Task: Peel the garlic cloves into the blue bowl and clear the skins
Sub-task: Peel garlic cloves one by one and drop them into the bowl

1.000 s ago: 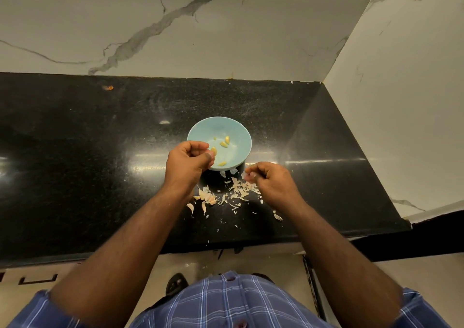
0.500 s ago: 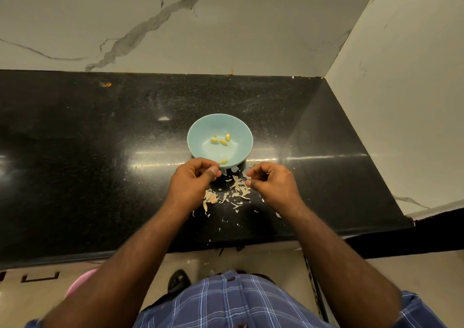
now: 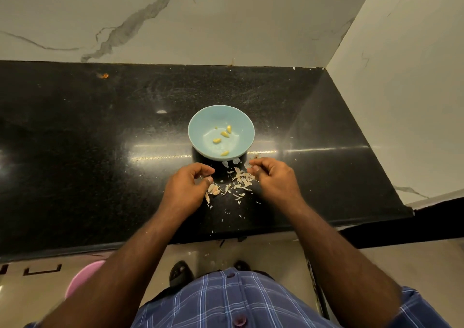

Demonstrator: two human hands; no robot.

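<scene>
The light blue bowl [image 3: 200,129] stands on the black counter [image 3: 75,164] and holds several small yellowish peeled garlic cloves [image 3: 224,134]. Just in front of it lies a loose heap of pale garlic skins [image 3: 238,183]. My left hand [image 3: 184,189] rests at the heap's left edge with its fingers curled, its thumb tip against the skins, and nothing visible in its grip. My right hand [image 3: 275,181] sits at the heap's right edge, its curled fingertips pinching at skin flakes.
Marble walls close off the back and the right side of the counter. An orange speck [image 3: 104,76] lies far back on the left. Below the counter's front edge are a pink round object [image 3: 82,277] on the floor and dark footwear [image 3: 180,272].
My left hand has drawn back from over the bowl's rim to the counter beside the skins. One more clove lies in the bowl. My right hand has barely shifted.
</scene>
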